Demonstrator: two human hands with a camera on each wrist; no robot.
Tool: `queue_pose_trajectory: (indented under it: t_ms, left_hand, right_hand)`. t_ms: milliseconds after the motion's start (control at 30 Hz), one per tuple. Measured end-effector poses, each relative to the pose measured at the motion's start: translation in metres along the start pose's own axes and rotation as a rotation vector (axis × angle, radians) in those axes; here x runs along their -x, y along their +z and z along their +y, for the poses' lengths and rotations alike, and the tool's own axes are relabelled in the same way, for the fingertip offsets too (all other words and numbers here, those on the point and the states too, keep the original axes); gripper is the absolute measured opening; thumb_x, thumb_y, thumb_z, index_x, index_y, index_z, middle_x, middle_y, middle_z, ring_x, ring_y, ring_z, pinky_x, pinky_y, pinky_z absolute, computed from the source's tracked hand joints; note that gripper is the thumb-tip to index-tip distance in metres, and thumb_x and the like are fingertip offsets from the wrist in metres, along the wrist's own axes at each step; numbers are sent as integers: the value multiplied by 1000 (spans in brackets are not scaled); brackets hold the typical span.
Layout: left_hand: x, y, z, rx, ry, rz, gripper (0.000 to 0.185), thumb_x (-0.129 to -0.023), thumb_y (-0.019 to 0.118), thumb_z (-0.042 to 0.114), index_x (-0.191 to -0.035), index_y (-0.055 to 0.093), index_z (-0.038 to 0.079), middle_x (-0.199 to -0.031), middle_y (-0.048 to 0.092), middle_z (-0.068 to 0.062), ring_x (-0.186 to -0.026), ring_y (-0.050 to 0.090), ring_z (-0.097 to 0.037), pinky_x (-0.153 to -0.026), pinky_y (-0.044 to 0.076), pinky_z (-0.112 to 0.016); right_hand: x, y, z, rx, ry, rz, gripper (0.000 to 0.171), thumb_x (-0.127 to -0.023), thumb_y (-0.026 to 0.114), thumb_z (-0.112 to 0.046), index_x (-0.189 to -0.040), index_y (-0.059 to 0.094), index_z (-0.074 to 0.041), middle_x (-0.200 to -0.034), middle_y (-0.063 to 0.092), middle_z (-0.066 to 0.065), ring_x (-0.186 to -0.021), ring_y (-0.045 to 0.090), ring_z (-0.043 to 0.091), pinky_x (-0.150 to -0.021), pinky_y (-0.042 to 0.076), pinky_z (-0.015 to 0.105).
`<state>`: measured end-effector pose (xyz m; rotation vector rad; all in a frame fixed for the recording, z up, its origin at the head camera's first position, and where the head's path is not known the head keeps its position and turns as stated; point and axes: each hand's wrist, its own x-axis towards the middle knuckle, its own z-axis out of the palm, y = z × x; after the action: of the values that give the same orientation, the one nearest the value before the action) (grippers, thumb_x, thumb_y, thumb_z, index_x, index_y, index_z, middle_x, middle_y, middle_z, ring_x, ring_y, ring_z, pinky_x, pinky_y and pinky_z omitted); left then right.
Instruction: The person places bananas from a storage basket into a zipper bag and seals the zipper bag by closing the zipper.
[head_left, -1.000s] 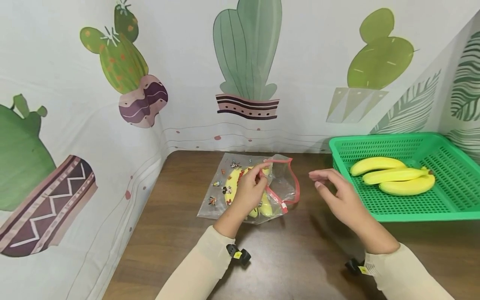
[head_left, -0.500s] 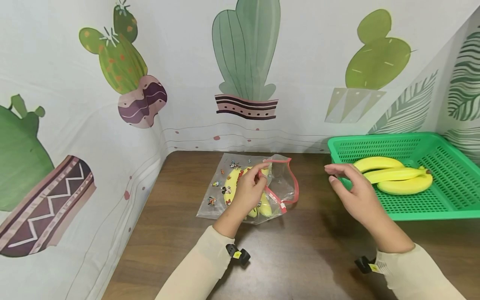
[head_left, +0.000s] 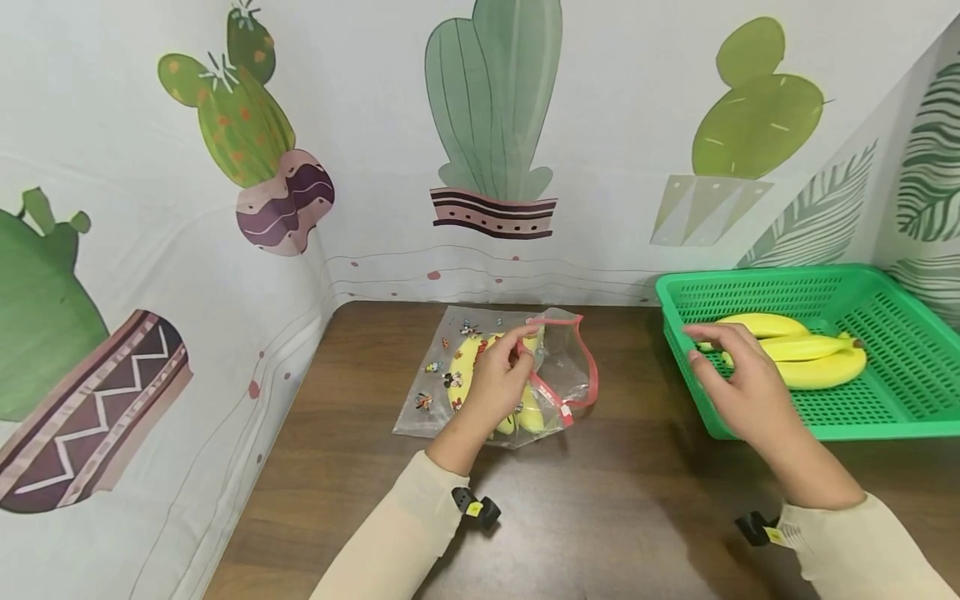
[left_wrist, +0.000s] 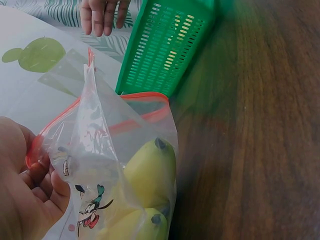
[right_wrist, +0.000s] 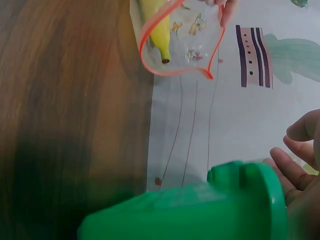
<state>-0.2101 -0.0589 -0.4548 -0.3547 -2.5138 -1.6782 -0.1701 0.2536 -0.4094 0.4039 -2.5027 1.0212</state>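
In the head view my left hand (head_left: 501, 375) pinches the red-edged rim of a clear zip bag (head_left: 420, 408) printed with cartoon figures. Bananas (left_wrist: 152, 167) show through its plastic, and the bag's mouth gapes toward the right. The left wrist view has thumb and fingers closed on the red edge (left_wrist: 34, 152). My right hand (head_left: 750, 383) hovers over the left side of a green basket (head_left: 900, 429), thumb and fingers spread apart and holding nothing. Beyond its fingers, three yellow bananas (head_left: 817, 373) lie in the basket, partly hidden by the hand.
Both the bag and the basket rest on a brown wooden table (head_left: 600, 517). Behind it hangs a white cloth (head_left: 375, 167) with cactus prints, meeting the table's back edge. The basket's raised rim (head_left: 671, 325) stands between the bag and the bananas.
My right hand has moved right, from the space beside the bag to over the basket's left side. The left hand and the bag have stayed in place.
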Motion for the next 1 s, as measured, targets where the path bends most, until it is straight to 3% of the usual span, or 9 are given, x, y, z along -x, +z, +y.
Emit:
queue_pose_trajectory:
  t_ms: [133,300,433,533,700,1000]
  left_hand:
    - [0,0,-1,2,5,-1,42,-99,49,11,-139,60,17,-88,54,0,-66,48,-11,-57,41,-22]
    - [-1,0,-2,4,7,-3,42,-99,49,11,-139,60,16,-87,53,0,-66,48,-11,-56,41,-22]
    - [-1,0,-2,4,10,-4,42,-99,49,11,-139,60,16,-87,54,0,-66,48,-11,-55,41,-22]
    - [-1,0,-2,4,12,-2,42,-98,49,11,-139,60,16,-87,54,0,-65,48,-11,-54,41,-22]
    - [-1,1,-2,6,9,0,42,-98,49,12,-139,60,17,-87,54,1,-66,49,-10,-54,41,-23]
    - [-1,1,-2,14,6,-7,43,-98,49,12,-139,60,17,-87,53,0,-65,49,-11,-54,41,-23]
  right_hand:
    - [0,-5,6,56,50,-28,34,-100,59,-14,-134,63,-11,-129,57,14,-115,47,18,-89,33,19]
    - [0,-12,17,98,100,-89,38,-101,57,-15,-139,57,-7,-135,51,20,-120,47,33,-84,35,30]
    - [-1,-18,26,106,154,-168,44,-102,54,-16,-143,50,-1,-139,44,29,-123,45,45,-86,40,45]
    - [-3,-20,31,124,201,-231,48,-103,52,-21,-146,46,0,-142,39,34,-125,42,51,-88,37,64]
    - [-7,-24,39,169,221,-309,53,-103,53,-25,-147,43,2,-145,36,37,-129,39,55,-92,37,70]
    - [-13,-28,54,267,246,-393,55,-98,59,-19,-144,43,6,-143,34,43,-127,36,61,-93,36,74]
